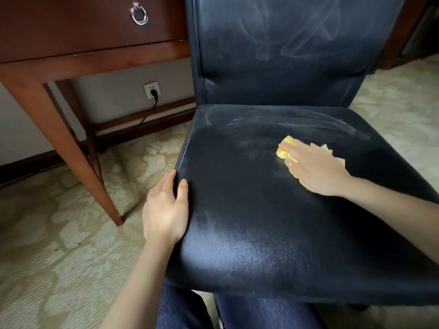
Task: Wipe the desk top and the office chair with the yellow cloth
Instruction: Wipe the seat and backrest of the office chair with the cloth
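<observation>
**Chair seat under the cloth**

The step in hand looks like the wiping of the office chair, specifically its seat. The right hand lies flat with its fingers straight, pressing the yellow cloth onto the right rear part of the seat. The cloth is bunched beneath the palm and shows at the fingertips. The left hand braces the seat's left edge, with its thumb on top and its fingers fairly straight along the seam — steadying, not wiping.

Pale smears cross the seat's rear and the backrest. The next move probably calls for firm, overlapping strokes toward the front and left. The desk stands beside the chair, its top out of view — I cannot tell whether it is wiped.
</observation>
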A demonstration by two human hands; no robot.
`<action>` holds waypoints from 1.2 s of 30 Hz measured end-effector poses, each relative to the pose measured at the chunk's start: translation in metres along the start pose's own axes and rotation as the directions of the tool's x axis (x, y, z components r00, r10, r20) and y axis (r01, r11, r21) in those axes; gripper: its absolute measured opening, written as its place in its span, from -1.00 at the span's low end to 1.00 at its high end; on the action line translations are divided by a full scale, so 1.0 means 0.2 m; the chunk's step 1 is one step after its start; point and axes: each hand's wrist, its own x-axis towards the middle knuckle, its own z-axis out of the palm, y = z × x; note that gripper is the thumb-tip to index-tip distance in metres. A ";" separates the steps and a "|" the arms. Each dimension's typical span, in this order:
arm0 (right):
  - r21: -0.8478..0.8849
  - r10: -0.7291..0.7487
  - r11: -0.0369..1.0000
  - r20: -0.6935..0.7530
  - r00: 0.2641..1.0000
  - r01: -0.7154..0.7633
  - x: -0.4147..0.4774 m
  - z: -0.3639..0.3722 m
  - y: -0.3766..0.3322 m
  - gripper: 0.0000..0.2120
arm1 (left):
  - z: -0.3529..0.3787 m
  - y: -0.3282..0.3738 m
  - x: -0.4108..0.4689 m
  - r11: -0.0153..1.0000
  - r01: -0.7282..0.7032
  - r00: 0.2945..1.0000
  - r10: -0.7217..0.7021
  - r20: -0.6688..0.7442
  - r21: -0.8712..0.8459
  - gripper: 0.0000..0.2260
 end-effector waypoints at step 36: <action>0.154 -0.281 0.954 0.179 0.943 0.256 0.51 0.07 -0.27 -0.54 | 0.03 0.06 -0.11 0.994 0.108 0.994 -0.108 -0.019 -0.015 -0.58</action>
